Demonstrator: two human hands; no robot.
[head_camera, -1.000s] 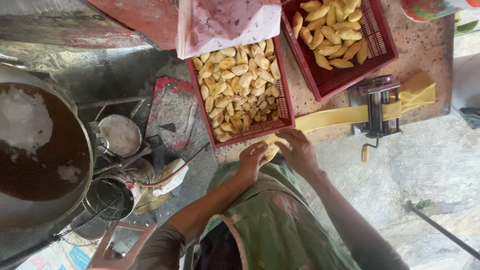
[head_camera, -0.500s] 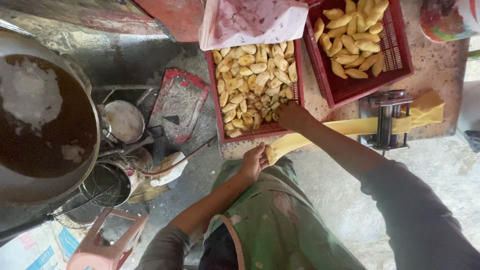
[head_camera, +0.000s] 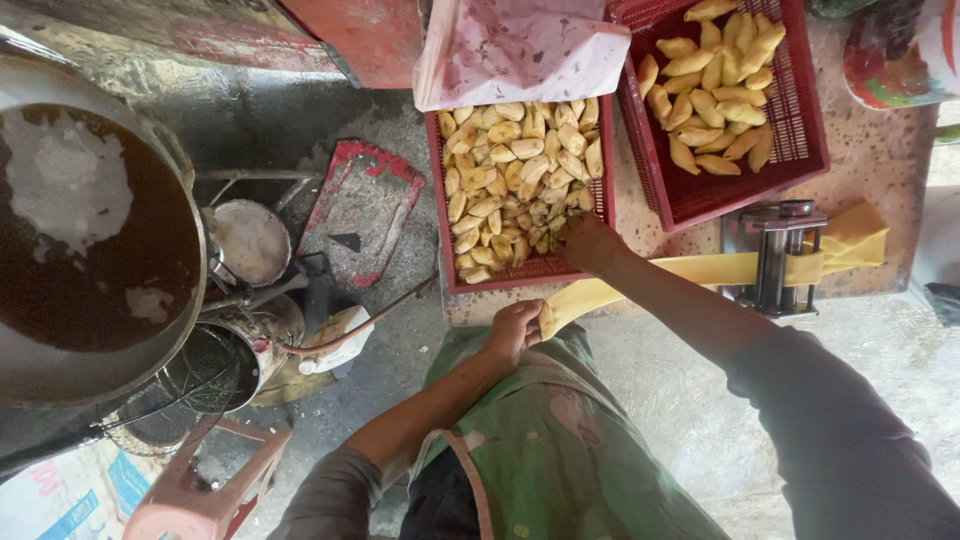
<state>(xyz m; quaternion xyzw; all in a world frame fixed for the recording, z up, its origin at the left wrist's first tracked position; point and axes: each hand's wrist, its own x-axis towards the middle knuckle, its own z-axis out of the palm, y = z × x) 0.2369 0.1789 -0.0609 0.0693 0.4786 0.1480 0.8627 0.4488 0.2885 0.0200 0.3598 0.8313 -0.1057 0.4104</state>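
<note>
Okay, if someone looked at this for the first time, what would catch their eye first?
Probably the two red crates of yellow filled dough pieces at the top, and the big dark wok of oil on the left. Next, the long yellow dough sheet running from the metal roller machine towards the person: the left hand holds its end, while the right hand reaches into the nearer crate.

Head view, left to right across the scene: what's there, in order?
Big pan of dark oil → small metal bowl → left hand holding the dough strip's end → red crate of small dough pieces → red crate of larger pieces → metal dough roller.
</note>
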